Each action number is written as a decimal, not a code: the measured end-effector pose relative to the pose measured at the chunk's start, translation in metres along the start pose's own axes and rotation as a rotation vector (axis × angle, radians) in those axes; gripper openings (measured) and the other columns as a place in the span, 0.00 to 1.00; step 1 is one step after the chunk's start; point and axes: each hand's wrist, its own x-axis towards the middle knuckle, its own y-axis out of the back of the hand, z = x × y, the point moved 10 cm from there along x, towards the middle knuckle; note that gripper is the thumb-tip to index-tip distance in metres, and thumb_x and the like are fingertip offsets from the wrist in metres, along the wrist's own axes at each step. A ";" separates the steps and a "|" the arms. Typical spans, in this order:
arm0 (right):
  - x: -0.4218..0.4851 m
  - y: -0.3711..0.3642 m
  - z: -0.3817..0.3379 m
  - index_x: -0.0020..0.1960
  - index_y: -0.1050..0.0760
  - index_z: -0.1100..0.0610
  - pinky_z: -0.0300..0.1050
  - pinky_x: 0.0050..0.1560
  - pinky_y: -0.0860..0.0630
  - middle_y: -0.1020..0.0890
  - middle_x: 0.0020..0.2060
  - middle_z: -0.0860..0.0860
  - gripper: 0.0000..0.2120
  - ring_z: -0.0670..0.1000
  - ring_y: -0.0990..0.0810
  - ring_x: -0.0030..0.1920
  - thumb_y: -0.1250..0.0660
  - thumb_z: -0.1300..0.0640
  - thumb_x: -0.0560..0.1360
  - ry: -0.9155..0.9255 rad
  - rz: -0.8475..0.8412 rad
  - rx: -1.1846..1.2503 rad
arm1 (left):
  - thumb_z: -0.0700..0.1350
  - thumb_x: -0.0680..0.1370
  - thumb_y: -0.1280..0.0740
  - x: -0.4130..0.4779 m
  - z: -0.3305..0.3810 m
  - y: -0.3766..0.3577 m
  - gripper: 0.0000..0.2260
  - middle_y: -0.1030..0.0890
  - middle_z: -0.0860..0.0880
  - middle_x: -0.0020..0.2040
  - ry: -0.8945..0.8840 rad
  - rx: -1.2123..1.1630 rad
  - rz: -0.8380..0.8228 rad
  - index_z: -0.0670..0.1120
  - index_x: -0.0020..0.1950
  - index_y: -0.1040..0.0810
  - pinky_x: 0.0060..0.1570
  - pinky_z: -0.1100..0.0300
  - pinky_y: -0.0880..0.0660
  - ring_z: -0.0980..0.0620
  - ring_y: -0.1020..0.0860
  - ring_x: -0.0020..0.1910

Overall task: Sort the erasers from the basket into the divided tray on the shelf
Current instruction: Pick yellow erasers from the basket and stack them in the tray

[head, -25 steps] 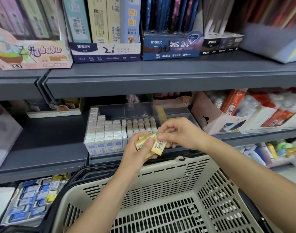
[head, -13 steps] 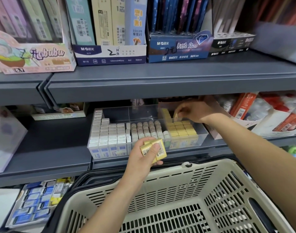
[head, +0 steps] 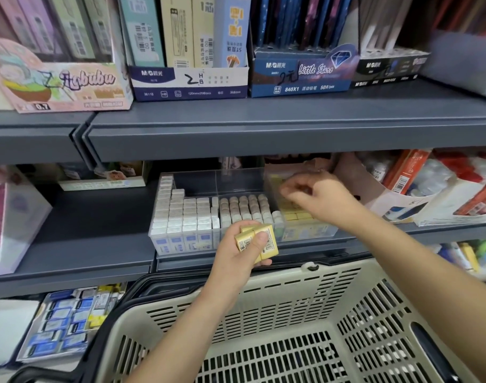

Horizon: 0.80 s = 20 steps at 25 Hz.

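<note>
Three tray sections hold white, grey, yellow erasers; our left hand grips more; of our right hand we cannot tell.

Top shelf, L to R: pink box is showing "0.7"; navy box "M&G", "HB"; blue box "Little Stars", "840X1".

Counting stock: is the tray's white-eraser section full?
Not full: white erasers fill the front of the tray; only the leftmost column reaches back, space behind the rest is bare.
</note>
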 end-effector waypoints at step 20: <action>0.050 0.002 0.063 0.58 0.24 0.52 0.39 0.52 0.32 0.21 0.58 0.52 0.11 0.54 0.23 0.57 0.39 0.58 0.78 -0.167 -0.077 -0.317 | 0.40 0.77 0.34 -0.004 0.005 -0.004 0.10 0.21 0.45 0.55 -0.047 0.027 -0.067 0.52 0.56 0.25 0.46 0.65 0.23 0.51 0.20 0.54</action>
